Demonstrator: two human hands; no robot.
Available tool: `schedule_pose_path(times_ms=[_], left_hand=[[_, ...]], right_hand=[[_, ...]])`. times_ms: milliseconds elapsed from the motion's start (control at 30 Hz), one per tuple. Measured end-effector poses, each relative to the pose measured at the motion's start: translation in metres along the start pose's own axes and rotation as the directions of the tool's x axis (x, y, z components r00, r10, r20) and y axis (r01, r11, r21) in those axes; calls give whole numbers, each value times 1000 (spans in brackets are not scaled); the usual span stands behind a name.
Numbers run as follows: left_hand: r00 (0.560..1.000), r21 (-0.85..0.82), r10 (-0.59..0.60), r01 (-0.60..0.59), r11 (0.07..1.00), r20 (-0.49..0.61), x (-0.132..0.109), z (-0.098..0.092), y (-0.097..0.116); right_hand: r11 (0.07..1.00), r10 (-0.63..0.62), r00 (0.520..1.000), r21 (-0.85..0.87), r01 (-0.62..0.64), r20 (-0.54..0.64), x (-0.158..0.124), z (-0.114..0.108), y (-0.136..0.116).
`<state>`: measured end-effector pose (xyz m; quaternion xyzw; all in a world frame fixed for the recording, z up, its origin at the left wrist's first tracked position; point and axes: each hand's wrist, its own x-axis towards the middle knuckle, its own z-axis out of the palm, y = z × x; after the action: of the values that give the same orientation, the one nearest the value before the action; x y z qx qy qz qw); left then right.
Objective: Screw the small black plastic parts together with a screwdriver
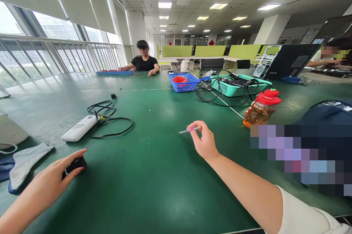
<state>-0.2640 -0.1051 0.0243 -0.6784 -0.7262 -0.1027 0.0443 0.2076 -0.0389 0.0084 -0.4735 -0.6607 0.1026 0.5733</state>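
The driver [187, 130] is in the right grip [205, 142], pinched by thumb and fingers, with its thin tip pointing left. The left grip [55, 176] is closed around a black block [79, 163]. It seems best to hold both firmly and keep the tip off the fingers. Past the left grip, a white pack [79, 128] lies on the counter [143, 190]; a bottle [261, 111] stands right of the right grip.

Head-worn view, forward and down
From above the near edge, it faces across the counter [154, 190], left grip [55, 177] and right grip [205, 141] close.
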Motion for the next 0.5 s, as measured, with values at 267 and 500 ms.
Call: schedule_pose_path(times_ms=[267, 500], left_hand=[[1000, 20, 25, -26, 999, 19, 3, 5, 1], [1000, -16, -9, 9, 1000, 25, 4, 3, -6]], right_hand=[[1000, -12, 1000, -1, 12, 15, -1, 0, 1], [1000, -26, 999, -16, 26, 23, -1, 0, 0]])
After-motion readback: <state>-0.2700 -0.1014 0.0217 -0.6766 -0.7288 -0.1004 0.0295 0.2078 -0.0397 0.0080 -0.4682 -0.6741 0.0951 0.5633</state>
